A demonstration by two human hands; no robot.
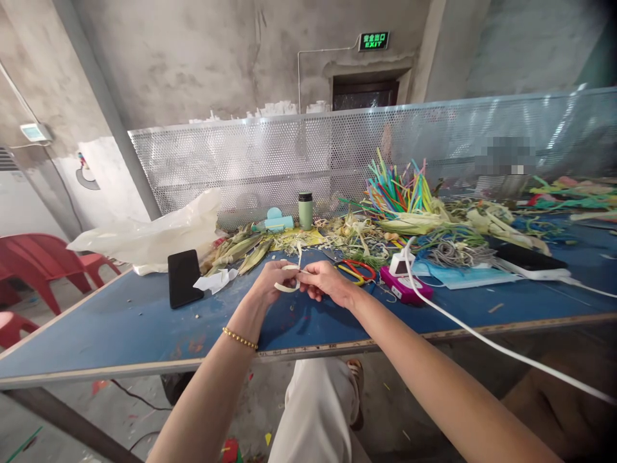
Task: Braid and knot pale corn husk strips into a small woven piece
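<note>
Over the blue table, my left hand (274, 283) and my right hand (328, 283) meet, their fingers closed around a pale strip (288, 288). One part of the strip curls in a loop below my left fingers, and a thin end sticks up between the hands. It looks like corn husk, though I cannot be sure. Scissors (357, 271) with red and yellow handles lie just right of my right hand. Behind the hands are dried corn husks (241, 252) and a heap of pale shreds (344, 236). The fingertips partly hide the pinched section.
A black phone (184, 278) and white paper (216, 281) lie left. A green bottle (305, 211) stands behind. Right are a purple power strip (405, 287) with a white cable (475, 333), coloured pipe cleaners (398, 190) and another phone (530, 257). A perforated metal panel (231, 164) bounds the table's back.
</note>
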